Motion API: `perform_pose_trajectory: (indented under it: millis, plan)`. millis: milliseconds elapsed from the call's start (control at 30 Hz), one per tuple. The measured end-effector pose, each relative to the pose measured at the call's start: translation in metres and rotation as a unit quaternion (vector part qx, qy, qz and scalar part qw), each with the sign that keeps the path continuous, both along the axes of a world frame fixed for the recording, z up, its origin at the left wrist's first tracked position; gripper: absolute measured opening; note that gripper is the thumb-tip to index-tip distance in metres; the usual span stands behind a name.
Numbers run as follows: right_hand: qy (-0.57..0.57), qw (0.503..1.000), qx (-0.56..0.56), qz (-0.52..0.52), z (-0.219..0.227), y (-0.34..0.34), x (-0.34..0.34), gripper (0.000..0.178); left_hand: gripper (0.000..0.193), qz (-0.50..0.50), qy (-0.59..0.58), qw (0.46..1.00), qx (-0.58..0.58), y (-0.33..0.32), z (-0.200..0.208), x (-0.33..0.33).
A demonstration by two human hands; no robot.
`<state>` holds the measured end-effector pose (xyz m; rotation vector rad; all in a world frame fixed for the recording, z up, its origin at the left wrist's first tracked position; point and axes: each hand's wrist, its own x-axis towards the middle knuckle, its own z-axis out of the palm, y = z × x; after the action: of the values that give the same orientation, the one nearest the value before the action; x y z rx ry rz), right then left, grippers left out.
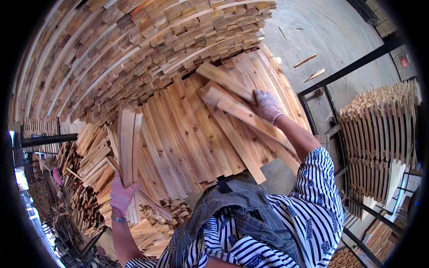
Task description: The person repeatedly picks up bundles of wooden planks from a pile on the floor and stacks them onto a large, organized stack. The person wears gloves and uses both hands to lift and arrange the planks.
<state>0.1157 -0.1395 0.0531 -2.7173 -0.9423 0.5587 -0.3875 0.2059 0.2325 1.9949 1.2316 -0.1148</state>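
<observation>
Head view: from where I stand, the biggest thing is the tall wood stack [147, 49], full of poking-out ends. If a long board bumped it, I think pieces could fall. Next is the row of flat boards [183, 129] in front of the person. On its right part lie loose boards [243, 115], criss-cross, and they could slide because they sit at a slant. At the left, a bundle of planks [128, 143] points toward the stack, so a swing could make a knock. The slanting board [228, 84] could tip, being held at one end. The hands are far apart: the left hand [124, 194] wraps the bundle near its close end, and the right hand [268, 106] grips the slanting board. Smallest, the floor scraps [305, 60] could trip a foot.
</observation>
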Motion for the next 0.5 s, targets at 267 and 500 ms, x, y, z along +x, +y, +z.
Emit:
perform_pose_trajectory:
  millis: [267, 500]
  plan:
    - [0.025, 0.979, -0.019, 0.203, 0.006, 0.041, -0.073, 0.047, 0.087, -0.085, 0.056, 0.992, 0.069, 0.018, 0.024, 0.062]
    - [0.004, 0.978, 0.027, 0.209, 0.014, 0.085, -0.023, 0.036, 0.053, -0.25, 0.02, 0.92, 0.303, 0.068, -0.009, 0.184]
